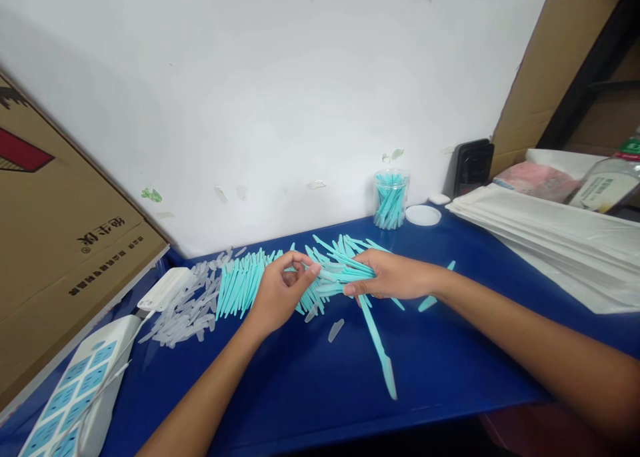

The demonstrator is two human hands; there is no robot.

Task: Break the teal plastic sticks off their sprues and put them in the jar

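My right hand (387,275) is wrapped round a bunch of turquoise eyebrow razors (363,270), their ends with clear caps pointing left. My left hand (286,287) is closed in a pinch right beside those capped ends; whatever is between its thumb and forefinger is too small to make out. A row of turquoise razors (243,283) lies on the table behind and left of my left hand. A pile of loose clear caps (187,307) spreads further left. One razor (380,353) lies below my right hand, and a single cap (336,330) lies nearby.
A clear jar of turquoise razors (391,200) stands against the wall, its round lid (423,215) beside it. A power strip (117,340) and a white charger (163,290) are at left, near a cardboard box (75,243). White packaging sheets (545,237) lie at right on the blue table (450,370).
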